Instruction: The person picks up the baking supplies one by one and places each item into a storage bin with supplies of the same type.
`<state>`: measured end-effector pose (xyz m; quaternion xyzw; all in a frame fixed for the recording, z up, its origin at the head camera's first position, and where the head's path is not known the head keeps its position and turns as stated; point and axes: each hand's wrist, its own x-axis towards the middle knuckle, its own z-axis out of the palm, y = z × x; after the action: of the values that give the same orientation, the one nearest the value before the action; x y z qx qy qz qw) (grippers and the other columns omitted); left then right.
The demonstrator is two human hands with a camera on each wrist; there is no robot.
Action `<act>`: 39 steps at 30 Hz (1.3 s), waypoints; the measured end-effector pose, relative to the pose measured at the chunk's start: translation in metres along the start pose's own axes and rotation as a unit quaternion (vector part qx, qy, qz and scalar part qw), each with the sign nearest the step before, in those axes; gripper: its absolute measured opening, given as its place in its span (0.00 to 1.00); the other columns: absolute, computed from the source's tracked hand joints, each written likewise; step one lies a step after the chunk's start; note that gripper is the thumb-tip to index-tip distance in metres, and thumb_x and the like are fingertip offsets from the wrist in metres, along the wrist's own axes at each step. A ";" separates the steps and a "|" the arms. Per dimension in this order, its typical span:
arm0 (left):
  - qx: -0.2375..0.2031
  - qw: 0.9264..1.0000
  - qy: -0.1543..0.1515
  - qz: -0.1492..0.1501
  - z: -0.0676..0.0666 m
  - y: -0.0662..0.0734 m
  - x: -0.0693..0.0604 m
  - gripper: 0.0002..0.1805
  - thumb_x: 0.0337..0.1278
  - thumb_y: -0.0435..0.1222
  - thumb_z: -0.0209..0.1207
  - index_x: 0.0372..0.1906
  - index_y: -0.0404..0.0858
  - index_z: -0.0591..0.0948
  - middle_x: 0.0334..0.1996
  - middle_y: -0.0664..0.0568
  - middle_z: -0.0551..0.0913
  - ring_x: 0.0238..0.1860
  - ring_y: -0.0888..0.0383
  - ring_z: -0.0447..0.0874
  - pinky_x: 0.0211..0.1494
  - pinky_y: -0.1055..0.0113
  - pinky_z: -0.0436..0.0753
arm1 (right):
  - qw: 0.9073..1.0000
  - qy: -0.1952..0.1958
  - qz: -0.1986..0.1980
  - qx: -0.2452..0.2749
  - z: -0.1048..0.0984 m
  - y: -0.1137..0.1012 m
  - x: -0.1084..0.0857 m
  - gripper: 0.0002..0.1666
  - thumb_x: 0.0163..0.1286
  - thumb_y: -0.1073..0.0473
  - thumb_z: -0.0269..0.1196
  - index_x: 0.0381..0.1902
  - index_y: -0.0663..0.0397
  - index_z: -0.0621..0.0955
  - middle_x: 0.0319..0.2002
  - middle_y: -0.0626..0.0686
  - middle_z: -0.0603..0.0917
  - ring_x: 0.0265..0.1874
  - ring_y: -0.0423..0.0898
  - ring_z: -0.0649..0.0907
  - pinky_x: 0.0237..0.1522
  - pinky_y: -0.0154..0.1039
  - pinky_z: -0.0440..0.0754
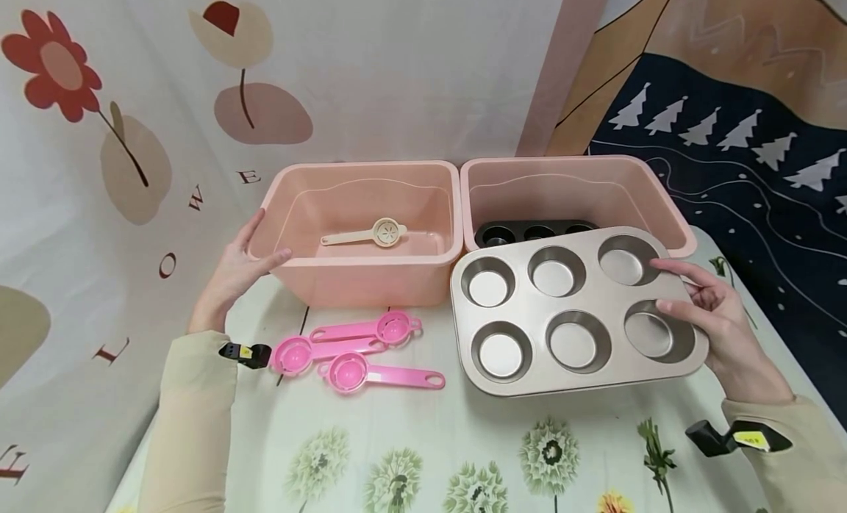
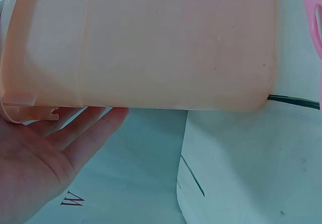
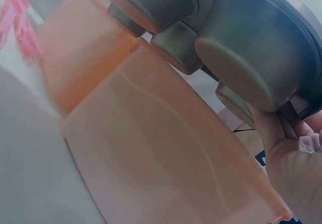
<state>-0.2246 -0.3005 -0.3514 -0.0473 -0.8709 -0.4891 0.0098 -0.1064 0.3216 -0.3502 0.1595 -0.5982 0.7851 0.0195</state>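
Observation:
My right hand (image 1: 724, 318) grips the right end of a silver muffin pan (image 1: 532, 301), held tilted in front of the right pink bin (image 1: 576, 167). The undersides of its cups (image 3: 251, 48) show in the right wrist view. At the left pink bin (image 1: 357, 281), my left hand (image 1: 234, 267) rests on the near left corner, thumb over the front rim. In the left wrist view its straight fingers (image 2: 95, 133) touch the bin's outer side. Inside that bin lies a beige egg separator (image 1: 386, 233). A black muffin pan (image 1: 539, 230) sits in the right bin, partly hidden.
Three pink egg separators, one on the right (image 1: 351, 372), one on the left (image 1: 291, 355) and one behind (image 1: 395, 328), lie before the left bin. The flower-printed tablecloth (image 1: 370, 439) spreads in front. Printed curtains (image 1: 397, 72) hang behind the bins.

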 end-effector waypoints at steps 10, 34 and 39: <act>-0.017 1.000 -0.003 0.000 0.000 -0.003 0.001 0.50 0.59 0.42 0.63 0.78 0.50 0.43 0.77 0.49 0.41 0.74 0.44 0.38 0.68 0.37 0.45 | 0.996 0.017 -0.016 0.087 0.002 -0.001 0.013 0.32 0.64 0.87 0.43 0.62 0.65 0.74 0.40 0.62 0.86 0.38 0.51 0.87 0.32 0.41 0.82; -0.004 1.000 -0.001 -0.020 0.000 -0.001 0.001 0.50 0.58 0.43 0.64 0.78 0.54 0.45 0.77 0.50 0.43 0.74 0.45 0.41 0.68 0.38 0.48 | 0.981 0.144 -0.011 0.134 -0.004 0.003 0.040 0.26 0.67 0.80 0.52 0.63 0.64 0.74 0.70 0.55 0.59 0.53 0.45 0.80 0.44 0.37 0.81; -0.006 1.000 -0.002 -0.018 -0.001 -0.001 0.000 0.50 0.58 0.43 0.64 0.78 0.54 0.45 0.77 0.52 0.42 0.74 0.46 0.40 0.68 0.38 0.48 | 0.975 0.150 -0.011 0.163 -0.008 0.005 0.048 0.25 0.67 0.80 0.52 0.61 0.65 0.76 0.69 0.53 0.61 0.51 0.46 0.81 0.44 0.37 0.81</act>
<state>-0.2251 -0.3015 -0.3518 -0.0327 -0.8685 -0.4946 -0.0012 -0.1549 0.3204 -0.3438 0.0474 -0.4507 0.8867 0.0918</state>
